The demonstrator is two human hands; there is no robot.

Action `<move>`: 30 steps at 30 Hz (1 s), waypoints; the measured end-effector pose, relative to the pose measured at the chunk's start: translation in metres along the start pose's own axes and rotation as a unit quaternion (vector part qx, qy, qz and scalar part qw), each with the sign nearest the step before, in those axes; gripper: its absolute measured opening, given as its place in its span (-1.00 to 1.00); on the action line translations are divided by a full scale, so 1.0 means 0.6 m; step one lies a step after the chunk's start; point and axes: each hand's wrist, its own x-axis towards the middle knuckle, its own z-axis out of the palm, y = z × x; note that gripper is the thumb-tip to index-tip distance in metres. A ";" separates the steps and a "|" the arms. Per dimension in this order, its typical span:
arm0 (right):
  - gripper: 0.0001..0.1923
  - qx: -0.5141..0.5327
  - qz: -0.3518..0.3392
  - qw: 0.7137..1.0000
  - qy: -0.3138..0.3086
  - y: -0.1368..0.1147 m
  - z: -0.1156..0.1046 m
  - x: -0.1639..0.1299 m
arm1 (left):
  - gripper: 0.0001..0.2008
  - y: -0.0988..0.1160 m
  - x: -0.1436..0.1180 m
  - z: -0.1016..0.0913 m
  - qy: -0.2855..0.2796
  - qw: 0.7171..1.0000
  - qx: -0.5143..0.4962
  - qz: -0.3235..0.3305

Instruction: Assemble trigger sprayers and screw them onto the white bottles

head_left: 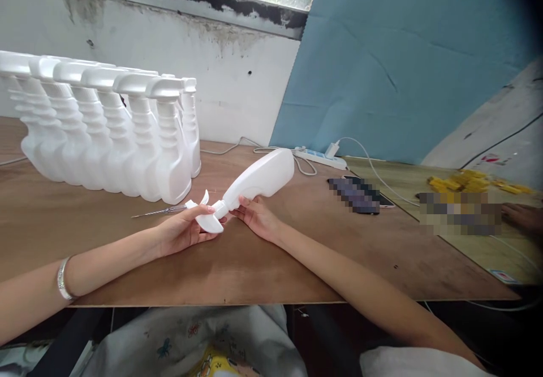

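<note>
A white spray bottle (pixel 265 174) lies tilted across both hands, above the brown tabletop, its base toward the upper right. My left hand (pixel 186 231) is closed around its trigger sprayer head (pixel 211 222), thumb on top. Near the bottle's neck, the fingers of my right hand (pixel 257 219) are wrapped under the bottle body. A thin metal tool (pixel 159 211) lies on the table just behind my left hand; its near end is hidden by that hand and the sprayer.
Several white spray bottles (pixel 127 134) stand in rows at the back left. A power strip (pixel 324 157) with a charger and cables lies by the wall. Phones (pixel 356 195) rest to the right. Yellow pieces (pixel 462 182) and another person's hand (pixel 521 216) are at far right.
</note>
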 end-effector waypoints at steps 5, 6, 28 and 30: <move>-0.79 -0.022 0.006 0.999 -0.026 -0.001 -0.001 -0.005 | -0.69 0.003 -0.003 -0.009 -0.040 0.995 0.089 -0.007; -0.79 -0.026 0.008 0.999 -0.027 -0.002 0.000 -0.006 | -0.69 0.004 -0.003 -0.010 -0.049 0.993 0.102 -0.009; -0.83 -0.093 0.055 0.993 -0.056 -0.011 0.001 -0.011 | -0.79 0.002 -0.018 -0.002 0.058 0.709 0.635 0.301; -0.85 -0.090 0.062 0.992 -0.059 -0.013 0.001 -0.011 | -0.83 0.001 -0.017 -0.002 0.066 0.735 0.606 0.296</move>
